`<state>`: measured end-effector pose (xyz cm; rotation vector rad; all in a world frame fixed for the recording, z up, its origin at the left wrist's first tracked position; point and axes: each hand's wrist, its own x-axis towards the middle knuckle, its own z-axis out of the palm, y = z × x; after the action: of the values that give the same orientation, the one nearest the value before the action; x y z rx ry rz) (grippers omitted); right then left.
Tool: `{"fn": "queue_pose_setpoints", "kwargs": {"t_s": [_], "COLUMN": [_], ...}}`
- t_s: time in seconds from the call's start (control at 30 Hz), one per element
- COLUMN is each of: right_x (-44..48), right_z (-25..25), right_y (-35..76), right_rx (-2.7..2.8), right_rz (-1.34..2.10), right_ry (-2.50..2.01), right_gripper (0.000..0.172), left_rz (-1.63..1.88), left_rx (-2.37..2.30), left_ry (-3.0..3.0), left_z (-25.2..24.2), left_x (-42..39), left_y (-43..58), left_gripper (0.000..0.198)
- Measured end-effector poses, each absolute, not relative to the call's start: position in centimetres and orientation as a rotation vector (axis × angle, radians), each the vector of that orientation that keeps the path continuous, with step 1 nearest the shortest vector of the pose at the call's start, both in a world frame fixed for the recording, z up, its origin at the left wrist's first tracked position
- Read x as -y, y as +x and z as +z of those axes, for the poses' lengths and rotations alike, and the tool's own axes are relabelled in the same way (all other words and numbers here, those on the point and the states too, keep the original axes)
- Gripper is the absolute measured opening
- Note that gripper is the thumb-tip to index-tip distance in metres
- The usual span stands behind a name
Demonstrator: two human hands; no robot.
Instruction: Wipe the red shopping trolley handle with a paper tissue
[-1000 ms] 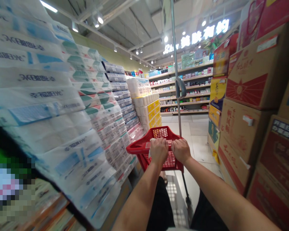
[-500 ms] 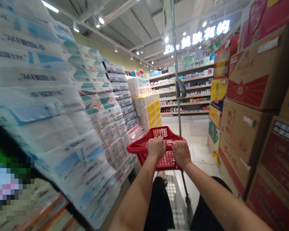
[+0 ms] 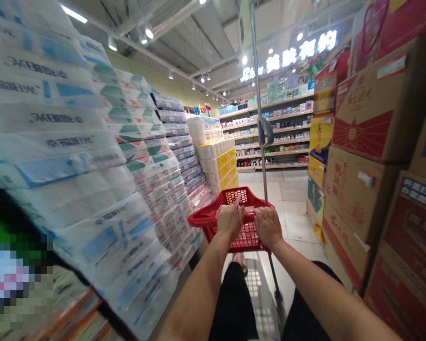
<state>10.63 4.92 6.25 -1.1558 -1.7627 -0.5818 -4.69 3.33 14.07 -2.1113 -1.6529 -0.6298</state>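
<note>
A red plastic shopping cart point(image 3: 208, 219) with lattice basket walls stands directly before me. My left hand point(image 3: 230, 220) rests on its handle bar, the index finger raised off the bar and pointing forward while the others stay curled round it. Close beside it, my right hand point(image 3: 268, 224) grips the same bar with its fingers wrapped over the top. Little of the basket's inside shows behind my hands. A thin metal pole point(image 3: 263, 166) with a grey hook rises at the cart's right side; whether the two are joined I cannot tell.
Tall stacks of wrapped tissue packs point(image 3: 110, 218) line the left, close to the cart. Cardboard cartons point(image 3: 362, 199) are piled on the right. Pale floor tiles point(image 3: 294, 213) run between them toward stocked shelves point(image 3: 287, 128) at the back.
My left index finger has lifted from the handle bar and now points forward. My right hand keeps its grip, and the cart holds nearly the same place in view.
</note>
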Motion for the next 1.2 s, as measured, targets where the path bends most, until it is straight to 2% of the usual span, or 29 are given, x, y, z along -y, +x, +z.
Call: {"fn": "queue_pose_setpoints", "kwargs": {"t_s": [0.1,0.27,0.4,0.67,1.0,1.2], "right_x": [-4.8,-4.8,-5.0,-5.4,-5.4,-5.3], "right_z": [6.3,6.0,5.9,6.2,5.9,6.3], "right_y": [10.4,10.4,10.9,10.8,11.0,11.4], "right_rx": [1.750,1.744,1.747,1.764,1.722,1.759], "right_rz": [-0.585,-0.580,-0.572,-0.576,-0.592,-0.591], "right_ry": [-1.154,-1.145,-1.138,-1.138,-1.111,-1.136], "right_gripper": [0.022,0.021,0.021,0.021,0.021,0.022], "left_rz": [-0.549,-0.808,-0.838,-0.626,-0.786,-0.592], "left_rx": [1.678,1.431,1.322,1.677,1.324,1.640], "left_ry": [-2.138,-2.026,-2.026,-2.076,-2.030,-2.079], "left_z": [14.7,11.3,9.5,14.0,9.4,13.5], "left_x": [-3.8,-2.9,-2.2,-4.4,-2.9,-4.4], "left_y": [-4.5,-4.4,-4.6,-4.6,-5.6,-5.1], "left_gripper": [0.043,0.034,0.036,0.042,0.042,0.044]}}
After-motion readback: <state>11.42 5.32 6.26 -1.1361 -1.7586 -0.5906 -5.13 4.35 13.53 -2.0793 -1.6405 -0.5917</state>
